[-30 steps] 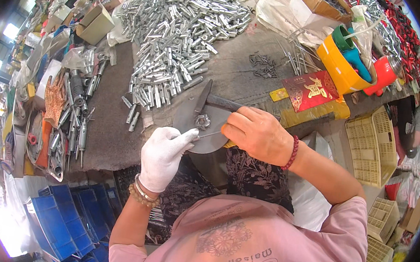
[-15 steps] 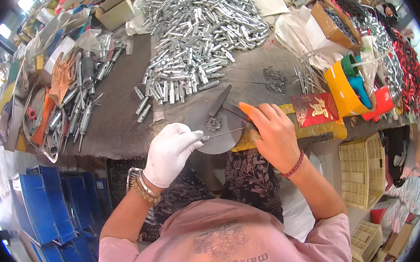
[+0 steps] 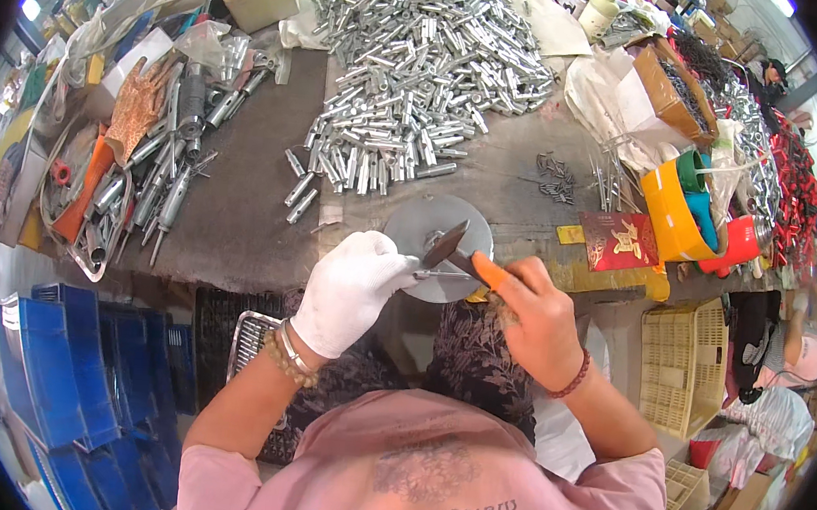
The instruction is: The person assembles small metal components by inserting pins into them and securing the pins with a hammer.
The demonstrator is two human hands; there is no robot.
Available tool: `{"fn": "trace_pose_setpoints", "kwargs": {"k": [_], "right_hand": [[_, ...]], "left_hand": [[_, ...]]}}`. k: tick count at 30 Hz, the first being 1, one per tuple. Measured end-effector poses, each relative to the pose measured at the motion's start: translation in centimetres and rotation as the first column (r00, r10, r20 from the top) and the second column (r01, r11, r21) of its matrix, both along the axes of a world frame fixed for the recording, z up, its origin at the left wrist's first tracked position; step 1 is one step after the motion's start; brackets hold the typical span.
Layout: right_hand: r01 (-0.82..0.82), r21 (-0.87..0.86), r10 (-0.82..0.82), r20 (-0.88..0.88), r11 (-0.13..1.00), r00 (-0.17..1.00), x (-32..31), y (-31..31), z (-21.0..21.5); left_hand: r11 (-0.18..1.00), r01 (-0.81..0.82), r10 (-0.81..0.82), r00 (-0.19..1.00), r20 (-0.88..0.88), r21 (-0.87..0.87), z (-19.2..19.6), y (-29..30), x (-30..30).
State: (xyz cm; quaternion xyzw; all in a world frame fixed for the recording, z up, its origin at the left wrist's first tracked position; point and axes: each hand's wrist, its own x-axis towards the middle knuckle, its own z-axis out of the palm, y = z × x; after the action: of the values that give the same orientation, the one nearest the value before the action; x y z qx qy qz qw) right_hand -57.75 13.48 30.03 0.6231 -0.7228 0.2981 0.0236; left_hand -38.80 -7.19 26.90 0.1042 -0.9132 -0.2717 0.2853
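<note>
The step in hand looked like hammer work on a small part: the gloved left hand pinched a slim metal piece between thumb and fingertips, out over the near part of a round grey plate, while the bare right hand was closed around the handle of a hammer. The hammer's dark head stood over the plate, just beside the gloved fingertips; whether it touched the piece could not be told. Beyond the plate, a heap of silvery metal tubes covered much of the surface, with small dark pins lying to its right. The next move seemed to call for a steady pinch, the piece well supported, and a short, controlled swing clear of the fingertips
</note>
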Motion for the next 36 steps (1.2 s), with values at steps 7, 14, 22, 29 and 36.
{"fn": "trace_pose_setpoints", "kwargs": {"k": [7,14,22,29,36], "right_hand": [[0.021,0.056,-0.014,-0.123,0.998,0.992,-0.4,-1.8,1.4],[0.043,0.185,-0.049,0.028,0.982,0.998,3.4,-0.3,0.1],[-0.155,0.361,-0.243,0.832,0.919,0.499,5.5,-0.3,-0.6],[-0.154,0.375,-0.245,0.815,0.914,0.526,7.6,-0.2,-1.8],[-0.222,0.371,-0.223,0.839,0.902,0.496,9.1,-0.5,-3.0]], "left_hand": [[1.0,0.001,-0.002,1.0,0.025,0.031,0.4,-0.3,0.6],[0.995,-0.019,0.018,1.0,0.005,0.097,-0.4,-0.1,0.9],[0.774,-0.377,0.417,0.908,0.038,0.508,-2.3,5.8,2.1],[0.302,-0.223,0.333,0.936,0.117,0.927,-1.1,7.6,2.5],[0.376,-0.155,0.411,0.911,-0.015,0.914,-2.6,7.3,3.0]]}}
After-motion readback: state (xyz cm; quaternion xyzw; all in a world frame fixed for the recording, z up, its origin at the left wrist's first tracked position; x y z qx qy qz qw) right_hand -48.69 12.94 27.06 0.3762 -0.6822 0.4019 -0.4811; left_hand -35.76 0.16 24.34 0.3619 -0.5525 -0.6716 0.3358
